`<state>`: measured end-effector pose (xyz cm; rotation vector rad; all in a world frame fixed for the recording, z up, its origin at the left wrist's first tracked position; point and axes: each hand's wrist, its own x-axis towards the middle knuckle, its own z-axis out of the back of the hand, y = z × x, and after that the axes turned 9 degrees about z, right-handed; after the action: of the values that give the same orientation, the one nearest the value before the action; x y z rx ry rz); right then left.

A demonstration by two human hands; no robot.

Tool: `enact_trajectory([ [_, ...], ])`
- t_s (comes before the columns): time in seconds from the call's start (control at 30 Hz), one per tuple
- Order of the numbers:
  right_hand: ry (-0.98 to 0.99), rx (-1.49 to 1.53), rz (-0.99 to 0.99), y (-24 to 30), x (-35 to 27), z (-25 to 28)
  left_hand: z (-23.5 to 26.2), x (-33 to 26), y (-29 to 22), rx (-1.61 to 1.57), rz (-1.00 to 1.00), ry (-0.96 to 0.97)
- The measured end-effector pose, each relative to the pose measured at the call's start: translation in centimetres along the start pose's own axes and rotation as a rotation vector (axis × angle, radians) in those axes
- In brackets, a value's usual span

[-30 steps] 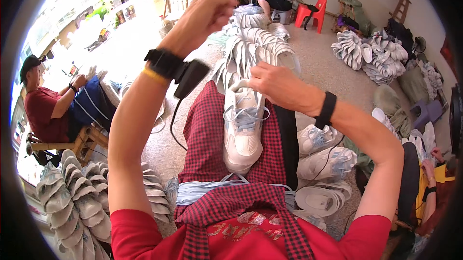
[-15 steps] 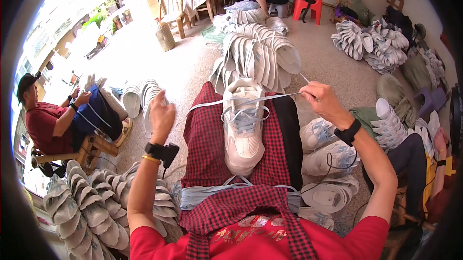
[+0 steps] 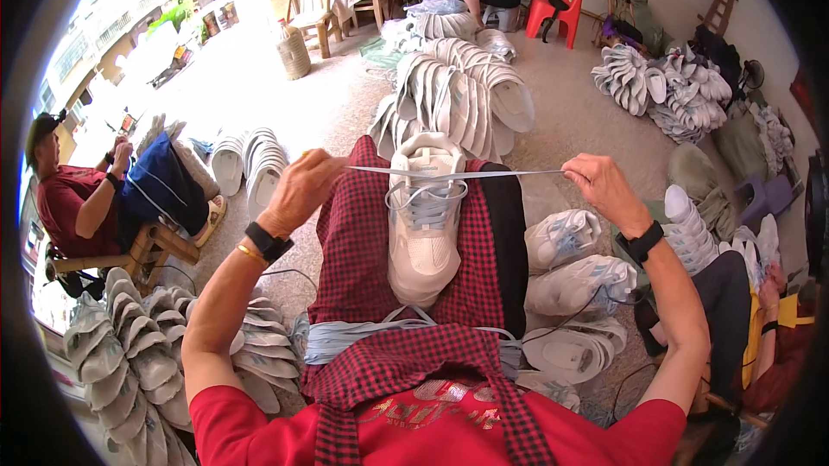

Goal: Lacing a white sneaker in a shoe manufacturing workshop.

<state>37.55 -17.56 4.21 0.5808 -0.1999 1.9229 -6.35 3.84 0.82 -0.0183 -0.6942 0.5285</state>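
Observation:
A white sneaker (image 3: 425, 233) rests on my lap, its toe toward me, on a red and black checked apron (image 3: 350, 250). Pale blue lacing runs down its front. Across the sneaker's opening a light shoelace (image 3: 492, 175) is stretched taut between my hands. My left hand (image 3: 302, 190) is closed on its left end. Pinched in the fingers of my right hand (image 3: 600, 185) is the other end. A bundle of pale blue shoelaces (image 3: 345, 341) lies over the apron at my waist.
Rows of white shoe uppers (image 3: 453, 99) stand ahead, with more stacked at lower left (image 3: 138, 354). Finished-looking sneakers (image 3: 579, 285) lie by my right side. A co-worker (image 3: 78, 198) sits at left; others sit at the back and right. A red chair (image 3: 557, 12) stands behind.
My left hand has gone from open-looking and blurred to gripping the lace's left end. My right hand has shifted slightly right. The lace is now pulled straight and level.

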Motion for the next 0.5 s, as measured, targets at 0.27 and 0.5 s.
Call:
enact_trajectory([
  [0.27, -0.566, 0.02, -0.143, 2.1, 1.7, -1.7, 1.6, -4.1, 4.4, 0.172, 0.209, -0.177],
  [0.5, -0.444, 0.858, -0.27, 5.3, 5.8, -7.7, -1.7, -3.8, 5.8, 0.245, 0.39, -0.207],
])
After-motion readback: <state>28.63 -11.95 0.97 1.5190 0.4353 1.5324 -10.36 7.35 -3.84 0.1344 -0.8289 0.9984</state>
